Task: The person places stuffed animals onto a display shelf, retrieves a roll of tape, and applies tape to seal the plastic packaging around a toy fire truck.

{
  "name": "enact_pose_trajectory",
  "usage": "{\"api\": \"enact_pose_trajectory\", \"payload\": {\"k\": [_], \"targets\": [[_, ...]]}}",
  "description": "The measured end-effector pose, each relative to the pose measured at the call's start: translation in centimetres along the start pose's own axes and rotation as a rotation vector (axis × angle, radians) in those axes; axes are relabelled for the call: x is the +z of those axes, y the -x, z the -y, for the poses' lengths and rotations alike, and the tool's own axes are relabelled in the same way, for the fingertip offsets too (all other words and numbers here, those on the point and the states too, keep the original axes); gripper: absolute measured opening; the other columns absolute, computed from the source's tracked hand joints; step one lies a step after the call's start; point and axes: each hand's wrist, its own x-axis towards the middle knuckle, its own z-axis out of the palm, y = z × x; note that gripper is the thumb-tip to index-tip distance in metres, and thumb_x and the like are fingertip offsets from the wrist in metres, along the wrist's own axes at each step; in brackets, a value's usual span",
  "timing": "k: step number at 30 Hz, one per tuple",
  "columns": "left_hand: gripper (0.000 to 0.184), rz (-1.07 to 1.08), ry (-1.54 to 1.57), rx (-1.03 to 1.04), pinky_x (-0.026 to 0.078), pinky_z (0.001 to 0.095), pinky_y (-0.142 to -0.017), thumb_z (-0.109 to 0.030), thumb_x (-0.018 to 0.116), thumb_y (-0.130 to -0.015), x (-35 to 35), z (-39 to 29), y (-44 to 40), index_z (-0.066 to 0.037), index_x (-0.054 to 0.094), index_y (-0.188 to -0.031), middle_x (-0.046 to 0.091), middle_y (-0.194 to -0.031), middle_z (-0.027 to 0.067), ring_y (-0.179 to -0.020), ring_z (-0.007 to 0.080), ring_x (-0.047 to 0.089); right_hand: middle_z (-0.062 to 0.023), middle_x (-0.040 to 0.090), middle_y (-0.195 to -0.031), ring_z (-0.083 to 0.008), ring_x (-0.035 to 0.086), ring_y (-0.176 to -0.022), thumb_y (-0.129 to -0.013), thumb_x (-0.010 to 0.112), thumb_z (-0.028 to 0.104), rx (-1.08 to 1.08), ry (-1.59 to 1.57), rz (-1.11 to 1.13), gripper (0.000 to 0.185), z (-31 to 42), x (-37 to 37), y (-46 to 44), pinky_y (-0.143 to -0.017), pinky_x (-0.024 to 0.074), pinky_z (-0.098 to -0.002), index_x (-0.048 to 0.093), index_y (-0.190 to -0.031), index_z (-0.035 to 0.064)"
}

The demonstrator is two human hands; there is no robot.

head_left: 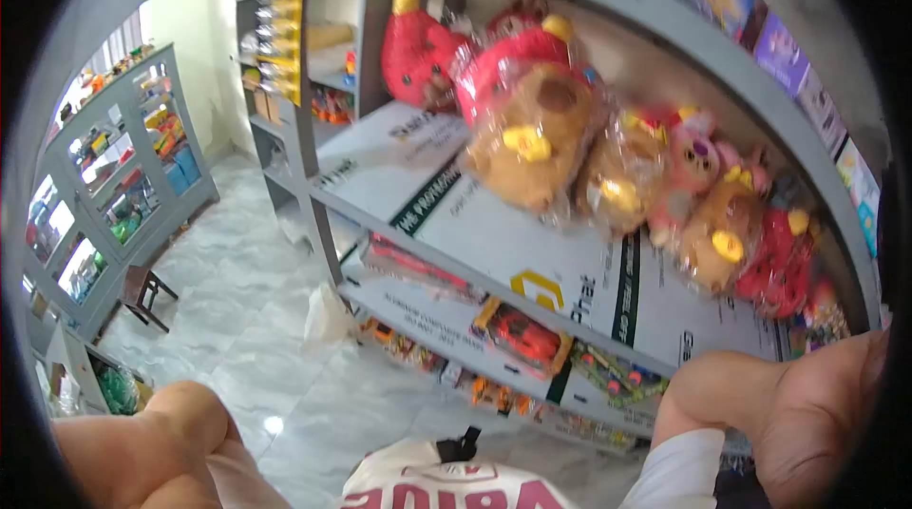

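Both my arms are bent and raised toward the camera. My left arm (pixel 142 447) fills the lower left corner, and its hand lies beyond the picture's edge. At the lower right is my right arm (pixel 779 400), below a white sleeve (pixel 679 471); its fingers do not show. Nearest to the right arm is a grey shelf unit holding a row of plush toys in clear plastic. Among them are a brown plush bear (pixel 537 129), a smaller brown plush (pixel 622 167), another brown plush (pixel 722 233) and a red plush (pixel 418 57).
A boxed red toy car (pixel 527 338) lies on a lower shelf among other packaged toys. At the left stand a glass-door cabinet (pixel 123 153) and a small dark stool (pixel 147 295) on the marbled floor (pixel 256 309). A white bag (pixel 330 319) rests by the shelf.
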Motion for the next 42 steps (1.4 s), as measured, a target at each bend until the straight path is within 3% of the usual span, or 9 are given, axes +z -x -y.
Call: {"api": "enact_pose_trajectory", "payload": {"k": [24,31,37,41,42], "targets": [[0.049,0.264,-0.371,0.181,0.033,0.0347,-0.098,-0.036,0.022,-0.096,-21.8,0.9,-5.6,-0.019,0.016,-0.141,0.036,-0.138,0.0057,-0.119,0.0225,0.042,0.0028,0.047,-0.074,-0.0152,0.040,-0.069,-0.091,0.046,0.023,0.063,-0.429,-0.419,0.015,8.3,28.9,-1.5,-0.059,0.0333,-0.0294,0.047,-0.106,0.0247],[0.049,0.322,-0.475,0.141,0.033,0.0346,-0.098,-0.038,0.019,-0.096,-26.6,6.0,-2.9,-0.021,0.014,-0.142,0.034,-0.139,0.0048,-0.119,0.0225,0.042,0.0039,0.045,-0.072,-0.0155,0.038,-0.068,-0.092,0.045,0.025,0.156,-0.460,-0.556,0.013,8.8,41.1,-0.1,-0.058,0.0316,-0.0300,0.046,-0.105,0.0273],[0.049,0.366,-0.629,0.227,0.033,0.0345,-0.098,-0.040,0.017,-0.097,-30.4,12.7,-1.9,-0.022,0.012,-0.143,0.034,-0.140,0.0041,-0.119,0.0224,0.041,0.0048,0.044,-0.071,-0.0157,0.036,-0.067,-0.093,0.044,0.027,0.308,-0.488,-0.694,0.012,9.2,54.3,0.7,-0.057,0.0302,-0.0305,0.046,-0.105,0.0295],[0.049,0.379,-0.919,0.372,0.033,0.0345,-0.098,-0.041,0.016,-0.098,-32.9,14.5,-2.7,-0.024,0.011,-0.144,0.033,-0.141,0.0036,-0.119,0.0224,0.041,-0.0054,0.046,-0.073,-0.0175,0.036,-0.061,-0.093,0.041,0.022,0.261,-0.864,-0.643,0.020,10.9,64.4,2.1,-0.048,0.0302,-0.0274,0.038,-0.112,0.0152],[0.043,0.357,-1.132,0.388,0.032,0.0407,-0.097,-0.040,0.024,-0.096,-34.1,13.7,-2.9,-0.024,0.028,-0.136,0.042,-0.132,0.0047,-0.115,0.0247,0.043,-0.0096,0.047,-0.075,-0.0187,0.037,-0.060,-0.094,0.039,0.021,0.254,-0.920,-0.573,0.024,11.6,66.7,2.2,-0.045,0.0305,-0.0254,0.036,-0.116,0.0106]]}}
